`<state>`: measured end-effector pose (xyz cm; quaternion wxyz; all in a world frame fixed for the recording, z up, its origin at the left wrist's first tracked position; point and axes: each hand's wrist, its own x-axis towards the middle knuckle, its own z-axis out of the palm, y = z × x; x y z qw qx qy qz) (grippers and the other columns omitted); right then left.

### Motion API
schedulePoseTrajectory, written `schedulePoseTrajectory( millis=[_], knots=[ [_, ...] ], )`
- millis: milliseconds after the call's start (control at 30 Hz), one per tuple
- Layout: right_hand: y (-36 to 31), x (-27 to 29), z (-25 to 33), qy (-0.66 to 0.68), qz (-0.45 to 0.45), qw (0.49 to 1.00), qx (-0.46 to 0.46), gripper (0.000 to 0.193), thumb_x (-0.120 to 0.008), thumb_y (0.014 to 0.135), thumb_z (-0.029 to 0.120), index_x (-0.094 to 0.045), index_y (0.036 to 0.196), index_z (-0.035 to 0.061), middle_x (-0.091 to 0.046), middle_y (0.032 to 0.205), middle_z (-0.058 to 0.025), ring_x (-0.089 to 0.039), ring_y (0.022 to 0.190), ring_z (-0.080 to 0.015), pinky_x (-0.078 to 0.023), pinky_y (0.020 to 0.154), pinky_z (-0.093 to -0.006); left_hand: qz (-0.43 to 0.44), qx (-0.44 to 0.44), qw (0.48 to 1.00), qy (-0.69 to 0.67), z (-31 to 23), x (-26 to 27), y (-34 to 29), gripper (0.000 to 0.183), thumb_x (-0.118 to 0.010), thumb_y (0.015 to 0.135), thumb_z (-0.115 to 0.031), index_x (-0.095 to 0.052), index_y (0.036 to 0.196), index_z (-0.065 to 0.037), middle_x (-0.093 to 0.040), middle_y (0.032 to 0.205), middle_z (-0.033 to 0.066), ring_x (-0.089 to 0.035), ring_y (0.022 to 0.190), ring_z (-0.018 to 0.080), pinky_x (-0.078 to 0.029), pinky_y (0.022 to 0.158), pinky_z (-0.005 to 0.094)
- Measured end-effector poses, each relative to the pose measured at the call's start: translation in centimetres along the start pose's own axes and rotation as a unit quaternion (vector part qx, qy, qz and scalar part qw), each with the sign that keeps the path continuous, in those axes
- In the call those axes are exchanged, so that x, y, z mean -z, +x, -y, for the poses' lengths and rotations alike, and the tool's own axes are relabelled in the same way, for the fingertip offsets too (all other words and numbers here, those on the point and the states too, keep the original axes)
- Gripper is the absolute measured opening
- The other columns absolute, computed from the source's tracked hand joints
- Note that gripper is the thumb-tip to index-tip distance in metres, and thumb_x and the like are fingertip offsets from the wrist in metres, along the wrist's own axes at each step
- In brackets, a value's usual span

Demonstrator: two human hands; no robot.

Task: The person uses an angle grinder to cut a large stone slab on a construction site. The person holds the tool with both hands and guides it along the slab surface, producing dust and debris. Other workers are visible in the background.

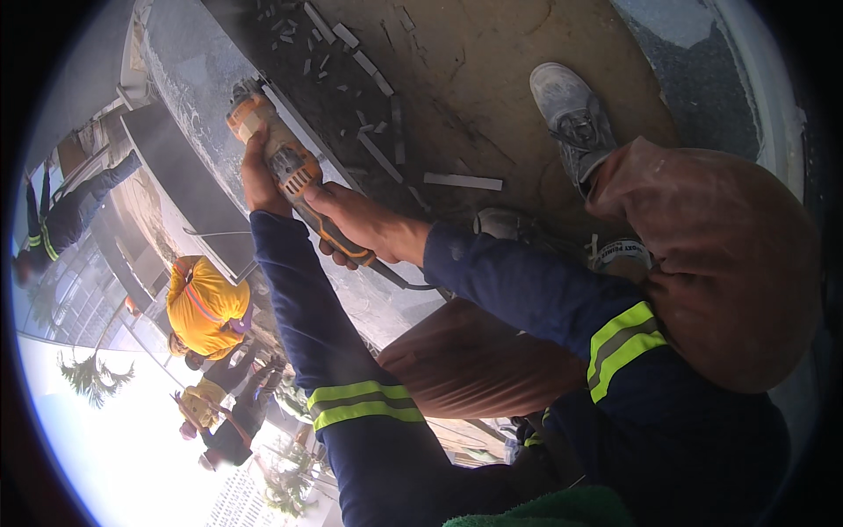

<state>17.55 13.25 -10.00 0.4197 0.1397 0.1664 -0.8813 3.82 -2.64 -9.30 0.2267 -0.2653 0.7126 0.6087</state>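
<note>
An orange and black angle grinder (pixel 292 165) lies slantwise in both my hands, its head up against the edge of a pale grey slab (pixel 198 66). My left hand (pixel 256 178) is wrapped around the front of its body, close behind the head. Farther back, my right hand (pixel 367 221) grips the rear handle, thumb on top and fingers curled underneath. A dark power cord (pixel 395 279) trails from the handle's end. The cutting disc cannot be made out clearly.
Broken strips (pixel 378 156) and small chips litter the dusty ground beside the slab. My dusty grey shoe (pixel 572 114) stands at the upper right. Several people are off to the left, one in a yellow shirt (pixel 206 303). A dark panel (pixel 189 189) stands beyond the slab.
</note>
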Motion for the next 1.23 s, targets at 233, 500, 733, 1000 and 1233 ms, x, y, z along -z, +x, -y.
schedulePoseTrajectory(
  millis=[233,500,733,1000,1233],
  knots=[
    [-0.7,0.0,-0.7,0.0,-0.007,1.0,-0.007,0.053,-0.04,0.108,0.062,-0.046,0.123,0.0112,-0.061,0.078,-0.0068,-0.06,0.052,-0.0128,-0.05,0.044,-0.0295,-0.013,0.006,1.0,-0.006,0.6,-0.2,-0.9,0.037,-0.062,0.1,-0.038,-0.06,0.113,-0.004,-0.068,0.086,0.0108,-0.071,0.071,0.0239,-0.061,0.065,0.0371],
    [-1.4,0.1,-1.2,0.006,-0.007,1.0,-0.013,0.054,-0.04,0.108,0.063,-0.046,0.124,0.0121,-0.061,0.078,-0.0071,-0.059,0.052,-0.0132,-0.047,0.044,-0.0307,-0.018,0.005,1.0,-0.018,1.2,-0.6,-1.7,0.038,-0.063,0.1,-0.039,-0.06,0.113,-0.003,-0.068,0.086,0.0117,-0.07,0.07,0.0245,-0.061,0.063,0.0374],
    [-0.2,0.3,-1.0,0.008,0.0,1.0,0.008,0.053,-0.038,0.109,0.058,-0.047,0.123,0.0082,-0.061,0.079,-0.0091,-0.059,0.054,-0.0149,-0.049,0.047,-0.0327,0.003,0.015,1.0,-0.009,0.7,0.1,-0.1,0.039,-0.062,0.101,-0.039,-0.059,0.114,-0.003,-0.067,0.086,0.0116,-0.07,0.07,0.0246,-0.061,0.063,0.038],
    [1.5,0.5,-0.6,0.004,0.008,1.0,0.012,0.056,-0.038,0.108,0.062,-0.046,0.124,0.0086,-0.062,0.081,-0.0092,-0.06,0.056,-0.0153,-0.05,0.048,-0.0338,0.032,0.027,0.999,-0.007,0.1,1.1,1.8,0.037,-0.06,0.101,-0.039,-0.058,0.115,-0.005,-0.067,0.088,0.0112,-0.07,0.072,0.0242,-0.061,0.064,0.0378],
    [1.3,0.6,-1.1,0.012,0.006,1.0,-0.006,0.054,-0.039,0.108,0.064,-0.044,0.125,0.0132,-0.061,0.079,-0.0093,-0.061,0.054,-0.0158,-0.05,0.045,-0.0309,0.007,0.001,1.0,0.002,0.8,0.8,1.3,0.043,-0.063,0.1,-0.04,-0.058,0.122,-0.003,-0.068,0.091,0.0126,-0.071,0.074,0.0252,-0.062,0.067,0.0394]
  ],
)
